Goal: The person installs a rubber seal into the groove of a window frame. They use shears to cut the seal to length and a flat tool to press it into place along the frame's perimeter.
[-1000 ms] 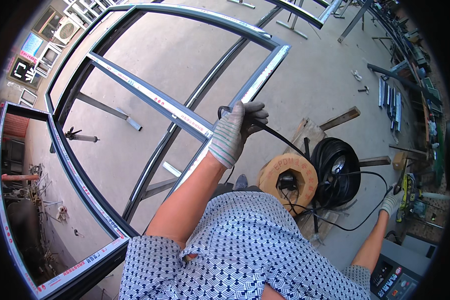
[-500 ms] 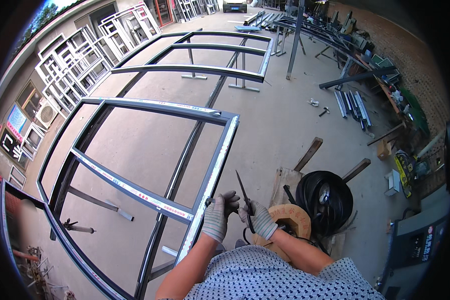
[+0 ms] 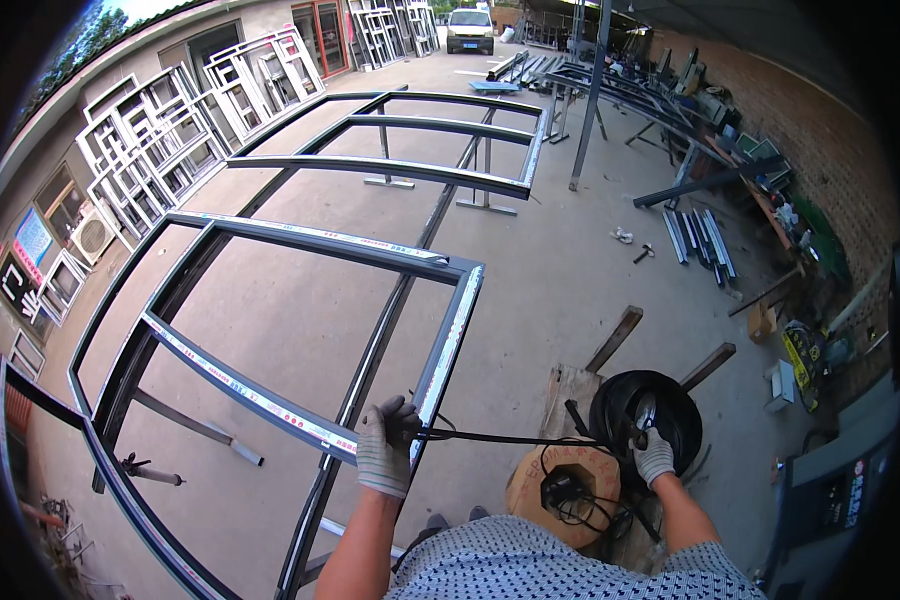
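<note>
My left hand, in a grey-white work glove with dark fingertips, is closed on a black rubber strip beside the right bar of the near window frame. That strip runs taut to the right, toward my other hand. My gloved right hand is closed in front of a black coil; a dark handle of the scissors seems to show at its fingers, though the blades are hard to make out. Below the strip lies a round cardboard reel with black strip in its middle.
A second dark frame rests on metal stands farther off. Wooden legs stick up by the coil. White frames lean along the left wall. A grey post and metal profiles are to the right.
My right hand has moved right from beside my left hand to the coil. My left hand has shifted left and up slightly. A black strip now stretches between them.
</note>
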Available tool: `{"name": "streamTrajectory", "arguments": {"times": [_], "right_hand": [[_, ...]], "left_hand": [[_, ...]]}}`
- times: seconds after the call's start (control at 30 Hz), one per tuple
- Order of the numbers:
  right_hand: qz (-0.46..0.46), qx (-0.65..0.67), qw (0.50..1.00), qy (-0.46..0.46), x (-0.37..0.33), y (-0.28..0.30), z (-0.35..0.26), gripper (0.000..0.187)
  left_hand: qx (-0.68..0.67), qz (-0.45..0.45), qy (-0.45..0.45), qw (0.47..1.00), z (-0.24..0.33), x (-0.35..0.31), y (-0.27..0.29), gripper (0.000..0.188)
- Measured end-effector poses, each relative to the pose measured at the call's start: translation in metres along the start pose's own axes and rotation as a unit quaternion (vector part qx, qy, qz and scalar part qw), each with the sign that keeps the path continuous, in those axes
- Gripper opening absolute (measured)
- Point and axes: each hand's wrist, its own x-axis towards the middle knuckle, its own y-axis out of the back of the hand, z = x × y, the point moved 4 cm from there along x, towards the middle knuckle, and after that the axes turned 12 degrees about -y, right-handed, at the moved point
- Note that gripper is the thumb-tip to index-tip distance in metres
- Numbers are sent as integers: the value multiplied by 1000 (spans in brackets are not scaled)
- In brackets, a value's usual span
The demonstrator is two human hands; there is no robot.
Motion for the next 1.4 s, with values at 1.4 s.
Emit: {"name": "streamTrajectory", "arguments": {"times": [1.4], "right_hand": [[-182, 280, 933, 134, -66, -93, -121, 22]], "left_hand": [[178, 8, -63, 982, 20, -41, 22, 57]]}}
